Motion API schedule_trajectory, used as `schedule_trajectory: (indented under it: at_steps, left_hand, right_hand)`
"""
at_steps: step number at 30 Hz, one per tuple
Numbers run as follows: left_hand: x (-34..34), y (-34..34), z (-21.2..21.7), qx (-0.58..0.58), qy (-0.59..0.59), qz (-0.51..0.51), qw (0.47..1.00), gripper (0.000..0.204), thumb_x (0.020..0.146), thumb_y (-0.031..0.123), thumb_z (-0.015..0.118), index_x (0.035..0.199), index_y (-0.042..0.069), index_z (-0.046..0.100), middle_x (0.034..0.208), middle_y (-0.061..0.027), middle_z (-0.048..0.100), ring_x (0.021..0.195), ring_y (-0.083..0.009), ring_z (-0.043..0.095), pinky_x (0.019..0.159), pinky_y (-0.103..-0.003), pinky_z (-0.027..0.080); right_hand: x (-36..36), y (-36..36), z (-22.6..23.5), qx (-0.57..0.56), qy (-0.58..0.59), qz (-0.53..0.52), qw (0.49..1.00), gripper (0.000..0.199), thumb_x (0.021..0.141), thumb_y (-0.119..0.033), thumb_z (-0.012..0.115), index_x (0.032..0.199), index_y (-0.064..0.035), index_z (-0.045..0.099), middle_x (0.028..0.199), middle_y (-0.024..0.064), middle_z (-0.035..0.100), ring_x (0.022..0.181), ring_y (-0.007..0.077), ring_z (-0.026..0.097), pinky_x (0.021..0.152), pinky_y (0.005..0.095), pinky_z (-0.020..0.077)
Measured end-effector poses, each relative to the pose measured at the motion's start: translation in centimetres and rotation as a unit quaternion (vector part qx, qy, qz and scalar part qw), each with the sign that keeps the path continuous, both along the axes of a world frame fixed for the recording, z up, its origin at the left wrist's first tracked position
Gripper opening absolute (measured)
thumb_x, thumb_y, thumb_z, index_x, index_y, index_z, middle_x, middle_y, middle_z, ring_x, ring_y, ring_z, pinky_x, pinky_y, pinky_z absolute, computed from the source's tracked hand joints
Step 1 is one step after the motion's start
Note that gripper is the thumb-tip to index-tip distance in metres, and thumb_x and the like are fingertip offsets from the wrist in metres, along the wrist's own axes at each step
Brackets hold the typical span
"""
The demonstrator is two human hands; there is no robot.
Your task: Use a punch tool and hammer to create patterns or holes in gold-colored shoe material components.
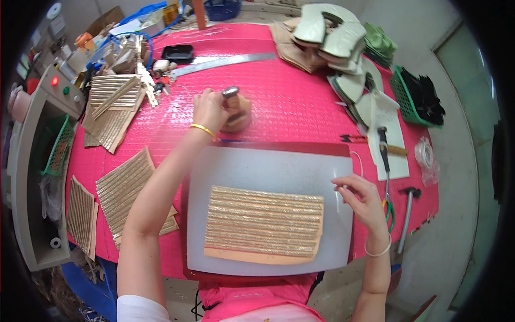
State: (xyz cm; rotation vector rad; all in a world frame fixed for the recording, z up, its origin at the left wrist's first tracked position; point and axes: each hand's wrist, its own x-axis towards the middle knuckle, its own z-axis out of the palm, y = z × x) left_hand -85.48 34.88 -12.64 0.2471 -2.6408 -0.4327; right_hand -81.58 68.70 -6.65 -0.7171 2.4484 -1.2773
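My left hand [209, 111] reaches across to the far middle, its fingers curled at a metal-topped tool [230, 93] with a brownish shaft. The tool stands over a round tan object [237, 121], which is blurred; its kind is unclear. My right hand [360, 201] hovers by the right edge of a pale cutting board [263, 167], thumb and fingers pinched together. A tiny whitish bit shows at those fingertips. On the board lies a tan sheet [264, 224] covered with gold ribbed strips, touched by neither hand.
More ribbed sheets [126, 188] lie left on the pink table cover [300, 112]. A metal ruler [225, 63] and stacked pale curved pieces [343, 40] are at the back. At right are scissors [388, 206], a hammer [409, 214] and a green basket [407, 102] of black pieces.
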Motion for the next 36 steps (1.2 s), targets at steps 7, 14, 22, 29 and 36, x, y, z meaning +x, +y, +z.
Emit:
schedule_trajectory:
  at_steps: [7, 14, 22, 29, 36]
  left_hand:
    - [0.6, -1.5, -2.5, -0.125, 0.07, -0.016, 0.99, 0.012, 0.058, 0.018, 0.064, 0.064, 0.007, 0.063, 0.06, -0.0095, 0.053, 0.061, -0.0236, 0.052, 0.056, -0.038, 0.04]
    - [-0.7, -0.8, -1.3, -0.055, -0.03, 0.035, 0.997, 0.019, 0.06, 0.02, 0.068, 0.07, 0.005, 0.061, 0.067, -0.0107, 0.057, 0.069, -0.0276, 0.054, 0.06, -0.038, 0.042]
    - [6.0, 0.0, 4.9, 0.248, 0.119, -0.079, 0.958, 0.014, 0.07, 0.01, 0.065, 0.08, 0.0, 0.06, 0.077, -0.0047, 0.061, 0.066, -0.0103, 0.054, 0.059, -0.023, 0.041]
    - [16.6, 5.8, 5.0, 0.591, -0.171, -0.268, 0.741, 0.035, 0.071, 0.001, 0.06, 0.104, -0.004, 0.048, 0.106, -0.0149, 0.053, 0.091, -0.0241, 0.056, 0.08, -0.032, 0.044]
    - [18.9, 9.9, -0.6, 0.648, -0.236, -0.257, 0.676, 0.049, 0.075, 0.001, 0.057, 0.118, -0.006, 0.035, 0.121, -0.0167, 0.042, 0.101, -0.0278, 0.051, 0.088, -0.036, 0.041]
  right_hand:
    - [2.7, 5.8, -1.1, 0.049, 0.126, -0.084, 0.987, 0.017, 0.075, -0.004, 0.055, 0.092, -0.0017, 0.059, 0.078, 0.0076, 0.058, 0.068, 0.0141, 0.055, 0.059, 0.0236, 0.0426]
    - [4.4, 23.7, -6.1, 0.294, 0.248, -0.379, 0.842, 0.029, 0.077, -0.015, 0.054, 0.103, -0.0008, 0.051, 0.085, 0.0181, 0.053, 0.078, 0.0312, 0.051, 0.07, 0.04, 0.0404]
    - [3.6, 20.9, -8.1, 0.214, 0.09, -0.267, 0.935, 0.044, 0.07, -0.014, 0.062, 0.11, -0.002, 0.048, 0.069, 0.0103, 0.05, 0.059, 0.0208, 0.051, 0.054, 0.0319, 0.0414]
    - [-5.2, 26.1, -4.8, 0.25, 0.173, -0.376, 0.875, 0.031, 0.067, -0.018, 0.064, 0.092, -0.0009, 0.058, 0.054, 0.0083, 0.05, 0.048, 0.0196, 0.051, 0.048, 0.0294, 0.0408]
    - [-14.1, 23.2, -8.8, 0.354, 0.168, -0.409, 0.824, 0.031, 0.063, -0.02, 0.066, 0.078, 0.0055, 0.058, 0.08, 0.0233, 0.058, 0.08, 0.0357, 0.056, 0.069, 0.042, 0.0455]
